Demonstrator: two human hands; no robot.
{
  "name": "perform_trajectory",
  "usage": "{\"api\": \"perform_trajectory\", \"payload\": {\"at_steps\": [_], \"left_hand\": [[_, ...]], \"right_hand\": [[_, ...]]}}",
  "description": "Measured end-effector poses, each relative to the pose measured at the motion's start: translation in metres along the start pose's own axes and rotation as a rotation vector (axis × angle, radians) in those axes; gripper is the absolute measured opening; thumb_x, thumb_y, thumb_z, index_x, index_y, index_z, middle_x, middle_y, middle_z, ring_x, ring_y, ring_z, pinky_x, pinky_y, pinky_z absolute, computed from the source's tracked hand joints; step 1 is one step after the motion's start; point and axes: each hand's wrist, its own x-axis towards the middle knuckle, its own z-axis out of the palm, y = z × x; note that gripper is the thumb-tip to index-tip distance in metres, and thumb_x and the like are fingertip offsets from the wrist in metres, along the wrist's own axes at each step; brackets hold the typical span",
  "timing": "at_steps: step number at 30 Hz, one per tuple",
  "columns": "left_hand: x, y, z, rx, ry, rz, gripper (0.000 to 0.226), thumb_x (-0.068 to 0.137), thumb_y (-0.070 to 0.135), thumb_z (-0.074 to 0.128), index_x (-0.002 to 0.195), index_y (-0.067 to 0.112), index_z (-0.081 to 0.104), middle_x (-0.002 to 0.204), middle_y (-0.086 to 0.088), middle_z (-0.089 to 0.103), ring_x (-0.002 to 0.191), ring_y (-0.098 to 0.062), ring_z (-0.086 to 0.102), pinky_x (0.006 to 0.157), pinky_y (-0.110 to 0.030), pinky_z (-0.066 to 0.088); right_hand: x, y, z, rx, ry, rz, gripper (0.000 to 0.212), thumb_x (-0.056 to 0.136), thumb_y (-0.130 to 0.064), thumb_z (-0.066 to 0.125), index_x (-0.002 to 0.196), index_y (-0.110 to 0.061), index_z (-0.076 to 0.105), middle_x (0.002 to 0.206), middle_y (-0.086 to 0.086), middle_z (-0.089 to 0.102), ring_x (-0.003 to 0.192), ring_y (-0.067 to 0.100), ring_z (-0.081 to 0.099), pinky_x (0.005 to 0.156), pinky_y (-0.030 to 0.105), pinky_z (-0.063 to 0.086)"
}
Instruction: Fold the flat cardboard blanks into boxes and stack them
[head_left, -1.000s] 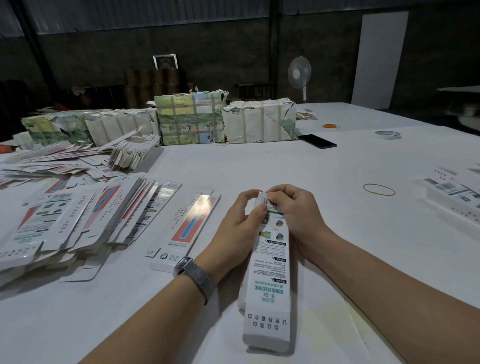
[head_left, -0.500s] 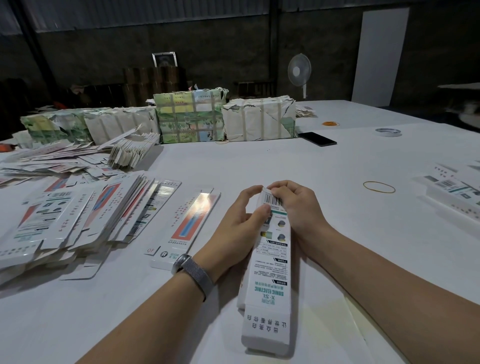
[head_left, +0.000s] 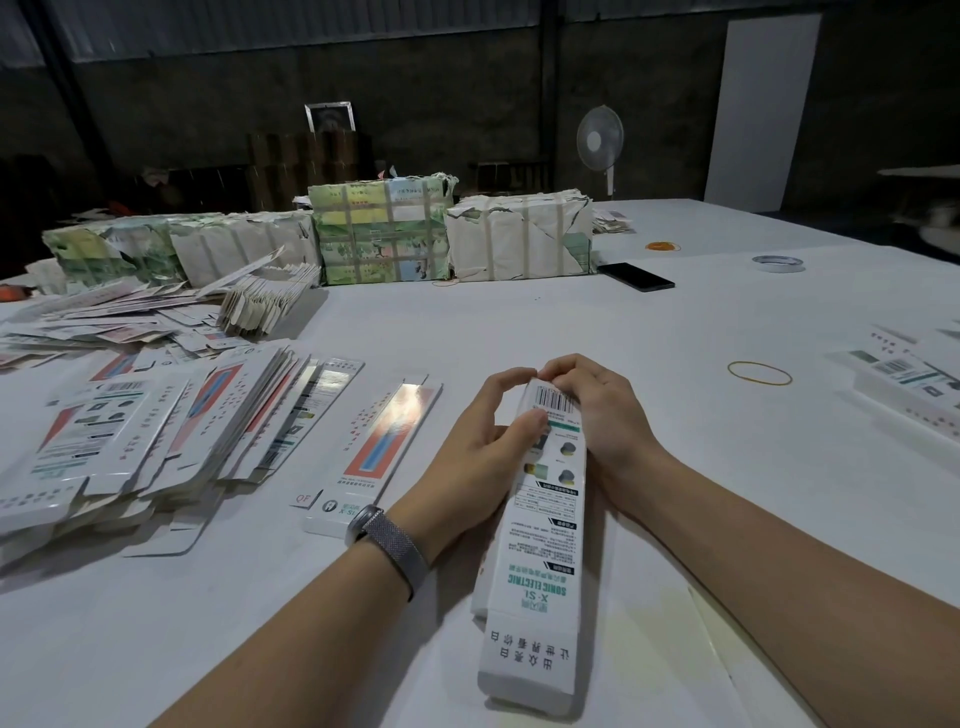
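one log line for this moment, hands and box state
stage: closing far end | left hand: grips long white printed cardboard box | right hand: grips far end flap | box: lying on white table

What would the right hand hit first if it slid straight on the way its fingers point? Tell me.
The right hand points left across the box end. Its fingertips already almost touch the left hand, so that hand comes first. Beyond it lies the single flat blank, though depth is hard to judge.

At my six o'clock, the long white box reads "SONIC ELECTRIC" and "X-S1", with a barcode at its far end. At my nine, the single flat blank shows "QF".
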Motion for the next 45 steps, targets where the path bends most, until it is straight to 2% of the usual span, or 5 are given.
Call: {"api": "perform_trajectory", "payload": {"at_steps": [11, 33, 38, 41, 45], "left_hand": [[0.002, 0.006, -0.003, -0.140, 0.185, 0.016, 0.021, 0.106, 0.024, 0.049, 0.117, 0.042, 0.047, 0.090, -0.005, 0.078, 0.070, -0.022, 0.074, 0.056, -0.027, 0.057], [0.004, 0.005, -0.001, -0.078, 0.268, 0.023, 0.022, 0.105, 0.025, 0.051, 0.122, 0.039, 0.048, 0.086, -0.005, 0.078, 0.069, -0.021, 0.074, 0.055, -0.028, 0.056], [0.006, 0.006, -0.003, -0.004, 0.415, 0.070, 0.024, 0.104, 0.032, 0.053, 0.124, 0.041, 0.044, 0.084, -0.004, 0.077, 0.066, -0.020, 0.075, 0.052, -0.027, 0.056], [0.006, 0.007, -0.007, -0.030, 0.475, 0.092, 0.029, 0.103, 0.037, 0.053, 0.127, 0.041, 0.038, 0.079, 0.002, 0.077, 0.059, -0.013, 0.073, 0.044, -0.019, 0.049], [0.005, 0.009, -0.003, -0.114, 0.369, 0.081, 0.030, 0.096, 0.051, 0.052, 0.120, 0.054, 0.035, 0.089, 0.004, 0.077, 0.065, -0.017, 0.074, 0.046, -0.026, 0.052]], "right_hand": [[-0.002, 0.004, 0.002, 0.002, -0.064, -0.035, 0.019, 0.097, -0.011, 0.050, 0.108, -0.025, 0.058, 0.086, 0.009, 0.067, 0.063, 0.016, 0.067, 0.049, 0.027, 0.051], [-0.001, 0.005, 0.000, 0.097, -0.066, -0.035, 0.006, 0.096, -0.011, 0.062, 0.097, -0.017, 0.061, 0.086, 0.011, 0.071, 0.066, 0.021, 0.068, 0.056, 0.033, 0.057], [0.001, 0.004, -0.001, -0.297, -0.025, -0.161, 0.021, 0.094, -0.027, 0.067, 0.112, -0.034, 0.059, 0.108, -0.001, 0.061, 0.086, 0.019, 0.068, 0.060, 0.027, 0.055], [-0.008, -0.014, -0.002, -0.648, -0.205, -0.258, 0.058, 0.078, -0.048, 0.074, 0.132, -0.036, 0.054, 0.114, -0.012, 0.058, 0.089, 0.004, 0.062, 0.070, 0.018, 0.054], [-0.017, -0.034, -0.003, -1.138, -0.216, -0.382, 0.081, 0.078, -0.049, 0.072, 0.149, -0.027, 0.039, 0.124, -0.002, 0.056, 0.110, 0.016, 0.056, 0.096, 0.040, 0.049]]}}
